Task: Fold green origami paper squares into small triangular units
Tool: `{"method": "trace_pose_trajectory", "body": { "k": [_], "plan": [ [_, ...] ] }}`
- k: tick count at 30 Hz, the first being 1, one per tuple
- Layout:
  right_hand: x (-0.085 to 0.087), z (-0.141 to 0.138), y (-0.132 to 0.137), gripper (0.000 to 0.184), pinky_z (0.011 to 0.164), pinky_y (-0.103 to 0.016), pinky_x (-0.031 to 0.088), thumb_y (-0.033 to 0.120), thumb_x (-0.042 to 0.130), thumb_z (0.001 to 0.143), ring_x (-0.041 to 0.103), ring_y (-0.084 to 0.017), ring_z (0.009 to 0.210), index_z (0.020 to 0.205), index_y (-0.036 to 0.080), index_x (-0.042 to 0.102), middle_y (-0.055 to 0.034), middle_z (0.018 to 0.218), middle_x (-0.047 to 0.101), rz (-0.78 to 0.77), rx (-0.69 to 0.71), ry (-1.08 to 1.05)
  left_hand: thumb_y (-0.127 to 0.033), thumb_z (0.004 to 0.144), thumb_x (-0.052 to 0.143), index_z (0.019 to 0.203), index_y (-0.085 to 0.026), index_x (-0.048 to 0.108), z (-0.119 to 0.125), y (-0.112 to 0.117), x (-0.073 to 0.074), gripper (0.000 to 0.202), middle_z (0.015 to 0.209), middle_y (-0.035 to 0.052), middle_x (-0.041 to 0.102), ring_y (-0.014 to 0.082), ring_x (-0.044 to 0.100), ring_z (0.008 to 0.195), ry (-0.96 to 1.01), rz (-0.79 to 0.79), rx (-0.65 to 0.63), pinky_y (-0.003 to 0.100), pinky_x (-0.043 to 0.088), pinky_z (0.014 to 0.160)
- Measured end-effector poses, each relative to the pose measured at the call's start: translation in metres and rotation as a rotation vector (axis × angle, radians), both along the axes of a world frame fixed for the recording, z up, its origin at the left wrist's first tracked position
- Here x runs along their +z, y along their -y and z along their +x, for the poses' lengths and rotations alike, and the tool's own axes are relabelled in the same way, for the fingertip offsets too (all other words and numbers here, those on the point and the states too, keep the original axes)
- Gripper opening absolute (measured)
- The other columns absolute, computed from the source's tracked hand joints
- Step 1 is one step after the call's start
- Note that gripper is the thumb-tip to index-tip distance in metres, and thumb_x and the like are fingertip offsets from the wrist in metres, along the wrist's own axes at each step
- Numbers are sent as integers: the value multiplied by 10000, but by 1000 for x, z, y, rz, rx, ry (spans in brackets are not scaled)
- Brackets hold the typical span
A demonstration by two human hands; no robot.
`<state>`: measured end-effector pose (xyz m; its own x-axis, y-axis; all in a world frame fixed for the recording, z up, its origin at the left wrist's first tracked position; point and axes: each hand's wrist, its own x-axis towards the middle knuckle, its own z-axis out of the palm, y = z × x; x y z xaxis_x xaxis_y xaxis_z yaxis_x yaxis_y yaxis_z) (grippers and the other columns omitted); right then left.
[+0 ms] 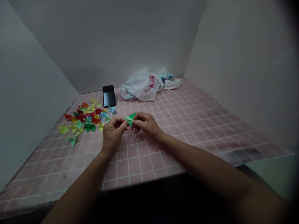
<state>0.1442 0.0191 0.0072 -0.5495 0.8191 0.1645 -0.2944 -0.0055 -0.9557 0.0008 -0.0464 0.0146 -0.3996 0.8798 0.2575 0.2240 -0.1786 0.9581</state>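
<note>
A small green folded paper piece (130, 119) is pinched between both my hands above the pink tiled table (177, 124). My left hand (113, 134) grips its left side with closed fingers. My right hand (145, 124) holds its right side, fingers curled around it. To the left of my hands lies a heap of several folded paper pieces (86, 119) in red, yellow, green and blue.
A black phone (109, 96) lies flat behind the paper heap. White plastic bags (144, 84) sit at the back near the wall. White walls close in the table on the left, back and right. The table's front edge runs beneath my forearms.
</note>
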Motion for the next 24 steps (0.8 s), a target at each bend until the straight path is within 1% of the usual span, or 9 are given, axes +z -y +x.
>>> {"method": "trace_pose_trajectory", "body": {
  "k": [3,5,7,9,12,16,20,24],
  "plan": [
    [2,3,-2,48,472,-184,480,201,610,720,565,-72,487,696,164,589,28,641,636,29,50,55,-272,744,743,749,-172,670,-1,0,0,124,686,-4,688,126,633,629,-5,-6,-13,242,497,613],
    [2,5,-3,98,465,-185,474,242,609,769,565,-72,485,718,159,603,19,658,642,42,83,87,-260,735,738,744,-172,668,-1,0,1,113,678,-8,686,125,635,621,-14,-13,-18,241,498,610],
    [2,6,-5,152,462,-188,474,289,611,811,561,-72,480,733,159,607,14,665,646,27,103,86,-258,732,735,734,-169,666,-1,0,3,112,671,-8,683,124,634,613,-29,-22,-29,240,497,605],
    [1,6,-6,169,468,-189,480,302,629,815,557,-73,484,726,161,603,14,652,645,3,110,69,-266,733,739,729,-167,666,0,1,4,123,669,-6,680,123,631,607,-31,-30,-45,239,496,599],
    [-1,6,-7,152,491,-192,493,283,657,795,564,-77,506,716,160,613,11,640,644,1,99,52,-278,736,752,740,-167,671,0,1,4,138,681,-5,681,119,628,597,-14,-35,-57,238,500,591],
    [-1,5,-6,130,505,-194,494,263,637,794,571,-78,522,714,161,627,10,637,646,32,73,72,-294,743,765,748,-172,672,-1,0,0,153,691,-2,679,124,631,598,-2,-27,-64,241,508,579],
    [-1,4,-6,136,495,-196,469,260,625,793,546,-73,500,696,164,620,19,608,626,76,51,87,-301,750,761,746,-173,669,-2,-1,-2,158,679,2,679,130,640,602,1,-39,-53,238,507,564],
    [-2,4,-8,133,489,-200,444,241,607,783,536,-78,490,673,166,618,27,577,600,138,29,109,-297,736,759,720,-166,671,-1,0,0,158,669,5,677,129,637,599,4,-53,-52,231,500,553]
  ]
}}
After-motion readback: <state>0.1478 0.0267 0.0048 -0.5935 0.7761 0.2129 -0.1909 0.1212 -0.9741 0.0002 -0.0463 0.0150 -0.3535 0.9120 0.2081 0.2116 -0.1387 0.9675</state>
